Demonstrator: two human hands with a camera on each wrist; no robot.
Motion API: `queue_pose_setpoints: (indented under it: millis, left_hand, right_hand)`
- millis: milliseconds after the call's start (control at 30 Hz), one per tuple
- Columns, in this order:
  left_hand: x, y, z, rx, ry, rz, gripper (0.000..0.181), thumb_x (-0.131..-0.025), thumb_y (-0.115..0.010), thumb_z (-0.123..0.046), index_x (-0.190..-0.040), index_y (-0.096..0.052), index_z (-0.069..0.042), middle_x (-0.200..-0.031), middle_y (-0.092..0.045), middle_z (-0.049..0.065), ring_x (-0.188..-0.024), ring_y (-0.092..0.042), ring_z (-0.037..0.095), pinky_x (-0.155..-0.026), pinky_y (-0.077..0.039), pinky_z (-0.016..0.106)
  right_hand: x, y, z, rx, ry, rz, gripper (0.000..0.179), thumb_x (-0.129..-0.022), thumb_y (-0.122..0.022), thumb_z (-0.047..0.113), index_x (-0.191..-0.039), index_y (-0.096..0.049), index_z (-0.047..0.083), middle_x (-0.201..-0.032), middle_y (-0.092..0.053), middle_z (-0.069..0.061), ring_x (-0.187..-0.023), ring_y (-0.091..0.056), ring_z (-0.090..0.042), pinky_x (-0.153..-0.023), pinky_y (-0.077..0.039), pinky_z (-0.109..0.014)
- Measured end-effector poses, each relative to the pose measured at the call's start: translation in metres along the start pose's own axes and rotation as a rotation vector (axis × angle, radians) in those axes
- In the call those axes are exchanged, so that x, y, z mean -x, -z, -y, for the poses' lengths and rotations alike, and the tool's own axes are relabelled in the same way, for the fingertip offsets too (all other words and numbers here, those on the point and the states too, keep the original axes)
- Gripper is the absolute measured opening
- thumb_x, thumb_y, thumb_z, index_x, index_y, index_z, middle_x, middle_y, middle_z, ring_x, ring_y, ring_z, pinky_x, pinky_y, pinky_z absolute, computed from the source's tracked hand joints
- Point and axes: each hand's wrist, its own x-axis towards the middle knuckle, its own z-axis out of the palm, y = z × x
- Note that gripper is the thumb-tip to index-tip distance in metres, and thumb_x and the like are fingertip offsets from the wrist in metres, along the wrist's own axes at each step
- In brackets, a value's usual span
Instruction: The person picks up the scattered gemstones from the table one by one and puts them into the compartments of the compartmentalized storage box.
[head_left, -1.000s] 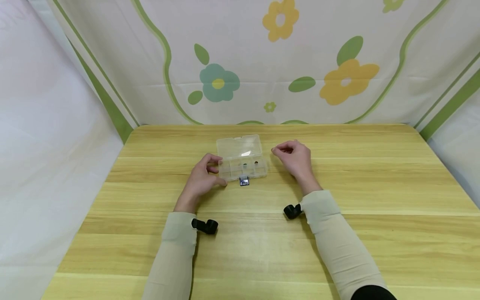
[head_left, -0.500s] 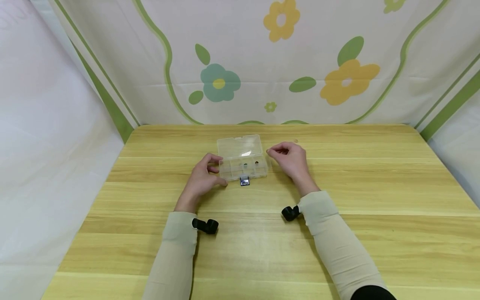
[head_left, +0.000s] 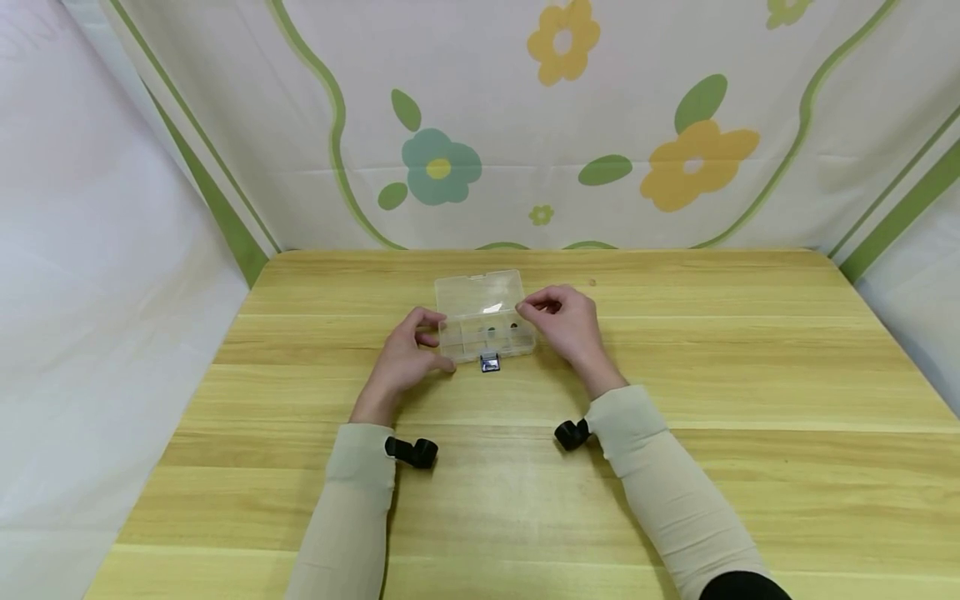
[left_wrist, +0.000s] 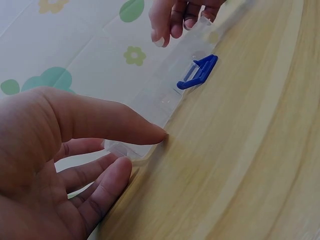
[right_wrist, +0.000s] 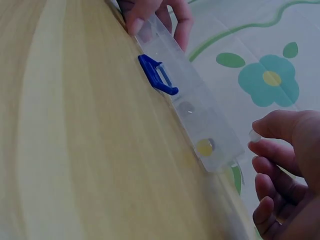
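A clear plastic compartment box (head_left: 474, 335) lies on the table with its lid (head_left: 480, 293) tipped back and its blue latch (right_wrist: 152, 75) hanging at the front. My left hand (head_left: 405, 354) holds the box's left end, thumb at the front and fingers at the side. Just above the right rear part of the box is my right hand (head_left: 566, 323). Its thumb and index finger pinch a small whitish piece (right_wrist: 255, 136), its kind too small to tell. Through the box wall show a yellow round piece (right_wrist: 205, 147) and a greyish round piece (right_wrist: 186, 108).
The wooden table (head_left: 480, 508) reaches back to a white cloth (head_left: 495, 100) printed with flowers. A tiny pale spot or piece (head_left: 592, 282) is on the table behind the right hand. Black wrist cameras sit on both sleeves.
My right hand has moved left, from beside the box to above its right rear part, its fingertips still together. The left hand and the box have stayed in place.
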Motion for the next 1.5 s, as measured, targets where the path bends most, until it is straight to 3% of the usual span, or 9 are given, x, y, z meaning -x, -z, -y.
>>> queue_pose_setpoints:
  millis: [633, 1100, 1500]
  left_hand:
    - [-0.002, 0.0, 0.003, -0.011, -0.013, 0.0, 0.072, -0.077, -0.086, 0.004, -0.14, -0.06, -0.017, -0.15, -0.058, 0.008, -0.125, -0.056, 0.031, -0.104, -0.048, 0.047]
    - [-0.002, 0.0, 0.003, 0.003, -0.002, 0.009, 0.072, -0.078, -0.087, 0.003, -0.141, -0.06, -0.018, -0.151, -0.057, 0.006, -0.127, -0.055, 0.031, -0.106, -0.048, 0.048]
    - [-0.003, 0.0, 0.004, 0.0, 0.004, 0.013, 0.072, -0.078, -0.087, 0.001, -0.142, -0.06, -0.019, -0.152, -0.056, 0.005, -0.128, -0.055, 0.03, -0.106, -0.047, 0.048]
  right_hand:
    - [0.016, -0.034, 0.017, -0.002, 0.171, 0.063, 0.011, -0.095, -0.083, 0.024, -0.099, -0.083, 0.014, -0.103, -0.07, -0.004, -0.09, -0.062, -0.022, -0.08, -0.052, -0.035]
    - [0.02, -0.041, 0.022, 0.069, 0.241, 0.084, 0.009, -0.094, -0.083, 0.022, -0.099, -0.083, 0.014, -0.102, -0.072, -0.003, -0.097, -0.065, -0.023, -0.091, -0.054, -0.04]
    - [0.021, -0.047, 0.023, 0.1, 0.305, 0.138, 0.01, -0.095, -0.081, 0.023, -0.101, -0.084, 0.015, -0.098, -0.071, -0.002, -0.094, -0.065, -0.021, -0.088, -0.054, -0.038]
